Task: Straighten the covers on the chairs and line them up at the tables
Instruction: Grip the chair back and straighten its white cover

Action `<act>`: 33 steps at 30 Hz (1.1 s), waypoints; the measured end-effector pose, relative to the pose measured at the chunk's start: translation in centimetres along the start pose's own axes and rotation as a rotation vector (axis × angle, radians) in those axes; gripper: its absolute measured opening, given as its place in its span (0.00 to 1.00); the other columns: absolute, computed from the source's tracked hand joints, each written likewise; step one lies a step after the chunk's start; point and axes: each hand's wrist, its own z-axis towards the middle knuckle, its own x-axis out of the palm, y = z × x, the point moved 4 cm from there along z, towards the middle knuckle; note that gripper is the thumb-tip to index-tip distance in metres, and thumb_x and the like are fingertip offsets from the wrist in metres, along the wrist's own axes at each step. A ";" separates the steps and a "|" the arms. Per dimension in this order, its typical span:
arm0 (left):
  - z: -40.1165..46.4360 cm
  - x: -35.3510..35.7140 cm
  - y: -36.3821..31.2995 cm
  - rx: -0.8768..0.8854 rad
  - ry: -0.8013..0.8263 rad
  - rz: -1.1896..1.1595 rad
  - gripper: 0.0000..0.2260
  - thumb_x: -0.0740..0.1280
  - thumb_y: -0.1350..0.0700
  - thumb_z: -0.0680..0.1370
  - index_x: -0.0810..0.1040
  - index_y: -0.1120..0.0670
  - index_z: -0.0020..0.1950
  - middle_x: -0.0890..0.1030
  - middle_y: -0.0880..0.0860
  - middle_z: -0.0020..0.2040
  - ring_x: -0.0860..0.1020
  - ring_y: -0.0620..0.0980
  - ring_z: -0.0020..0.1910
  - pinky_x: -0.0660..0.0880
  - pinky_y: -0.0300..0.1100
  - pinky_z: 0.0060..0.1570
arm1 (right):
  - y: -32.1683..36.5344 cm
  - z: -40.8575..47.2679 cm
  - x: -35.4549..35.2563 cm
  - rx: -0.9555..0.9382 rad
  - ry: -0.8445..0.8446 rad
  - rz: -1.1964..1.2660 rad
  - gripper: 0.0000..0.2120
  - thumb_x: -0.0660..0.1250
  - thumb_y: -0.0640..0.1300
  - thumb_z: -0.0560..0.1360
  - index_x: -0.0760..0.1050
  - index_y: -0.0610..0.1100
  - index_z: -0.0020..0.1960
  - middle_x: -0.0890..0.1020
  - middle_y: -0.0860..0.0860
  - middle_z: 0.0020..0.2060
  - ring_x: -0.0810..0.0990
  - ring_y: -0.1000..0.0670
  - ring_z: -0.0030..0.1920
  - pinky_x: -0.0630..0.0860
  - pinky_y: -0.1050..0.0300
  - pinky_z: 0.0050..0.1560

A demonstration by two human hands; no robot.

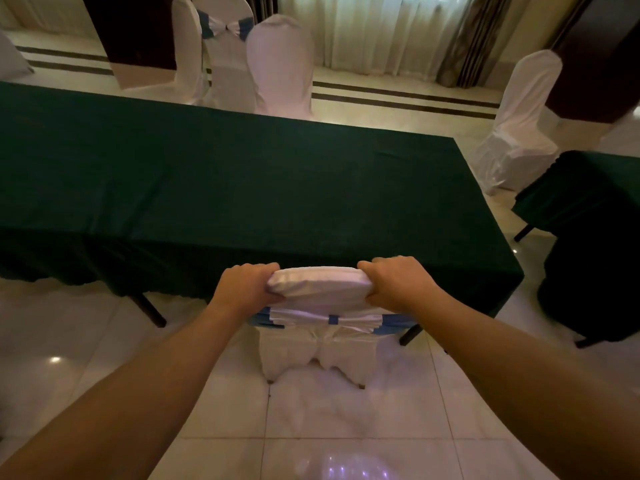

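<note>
While pushed against near edge of green-clothed surface (pixel 242 174), covered chair (pixel 318 327) top gripped by left hand (pixel 247 285) and right hand (pixel 398 282), fingers curled.

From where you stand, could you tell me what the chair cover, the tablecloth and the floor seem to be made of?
Chair cover: white stretch fabric, probably; it gathers into folds under both hands.
Tablecloth: dark green woven cloth, matte; it drapes over the edge with a wavy hem.
Floor: pale polished tile, perhaps marble or ceramic; grout lines and glossy light reflections show.
</note>
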 end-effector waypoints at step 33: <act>1.9 0.0 -2.1 -0.008 0.076 -0.031 0.14 0.70 0.38 0.72 0.71 0.44 0.46 0.79 0.45 0.38 0.76 0.47 0.33 0.76 0.43 0.36 | -2.4 -0.8 3.1 0.125 -0.011 0.133 0.17 0.73 0.56 0.71 0.67 0.55 0.51 0.77 0.53 0.43 0.74 0.50 0.40 0.74 0.53 0.38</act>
